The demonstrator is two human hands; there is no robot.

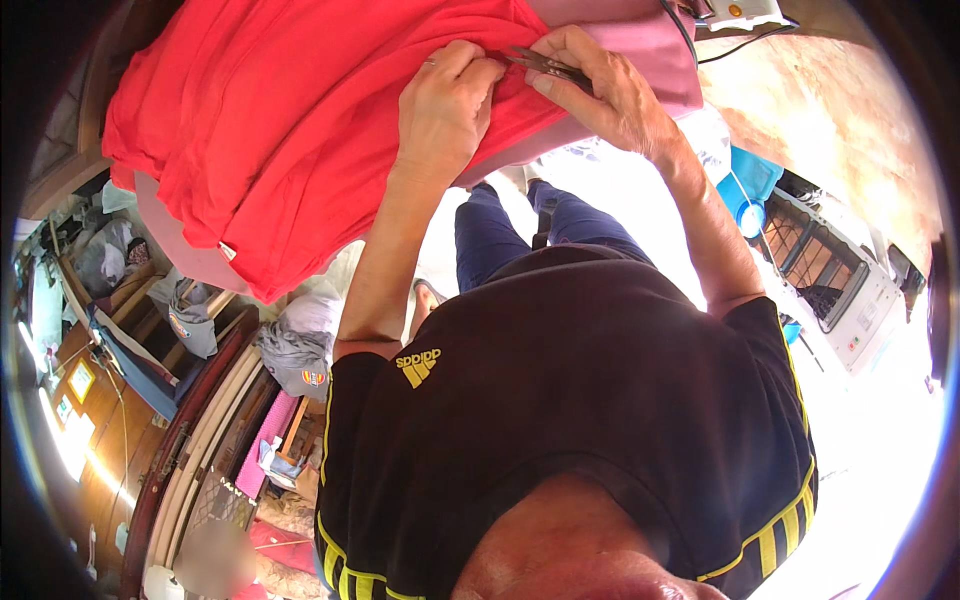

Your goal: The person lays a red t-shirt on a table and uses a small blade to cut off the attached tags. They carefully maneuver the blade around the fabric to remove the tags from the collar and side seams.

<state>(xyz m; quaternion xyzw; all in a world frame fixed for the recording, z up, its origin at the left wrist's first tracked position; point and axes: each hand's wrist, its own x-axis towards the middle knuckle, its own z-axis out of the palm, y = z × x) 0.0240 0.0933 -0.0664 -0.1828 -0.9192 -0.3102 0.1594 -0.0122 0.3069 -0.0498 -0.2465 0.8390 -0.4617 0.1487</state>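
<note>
A red garment (pixel 290 110) lies in loose folds over a pink-covered surface (pixel 680 75), its lower corner with a small white tag hanging past the edge. My left hand (pixel 445 105) is closed, pinching the red cloth near the far edge. In my right hand (pixel 605 90) is a small pair of dark metal thread snips (pixel 548 68), held with the tips pointing left toward my left fingers. The tips lie close over the cloth; whether a thread is between them is too small to tell.
A dark cable (pixel 740 57) runs near a white device (pixel 745 12) at the upper right. Right of me stand a blue container (pixel 752 175) and a white appliance-like frame (pixel 850 290). Grey bundled cloth (pixel 300 345) and wooden furniture (pixel 180 470) are at left.
</note>
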